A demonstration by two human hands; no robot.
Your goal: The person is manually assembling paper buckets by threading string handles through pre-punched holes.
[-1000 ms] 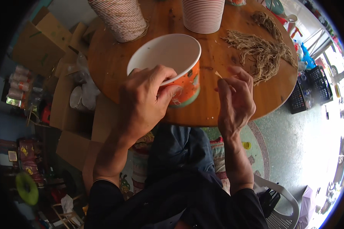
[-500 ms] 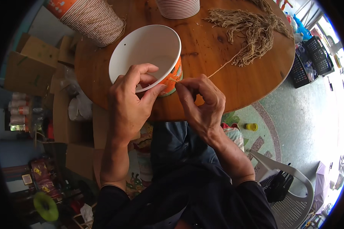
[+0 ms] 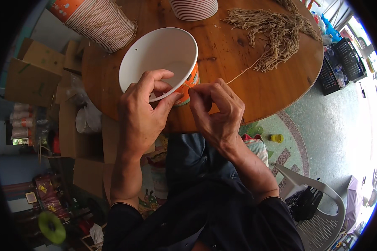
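Note:
A large paper bowl (image 3: 159,58), white inside and orange outside, is tipped toward me at the near edge of a round wooden table (image 3: 255,96). My left hand (image 3: 144,111) grips its near rim, fingers curled over into the inside. My right hand (image 3: 215,111) pinches the end of a thin tan string (image 3: 243,74) right against the bowl's orange wall. The string runs up and to the right to a heap of the same strings (image 3: 276,27).
A leaning stack of paper bowls (image 3: 98,19) lies at the table's far left, another stack (image 3: 194,7) at the far middle. Cardboard boxes (image 3: 33,79) stand on the floor to the left. A white plastic chair (image 3: 318,201) sits at lower right.
My right hand has come from the table's right side over to the bowl's wall, drawing one string with it. My left hand has kept its hold on the rim.

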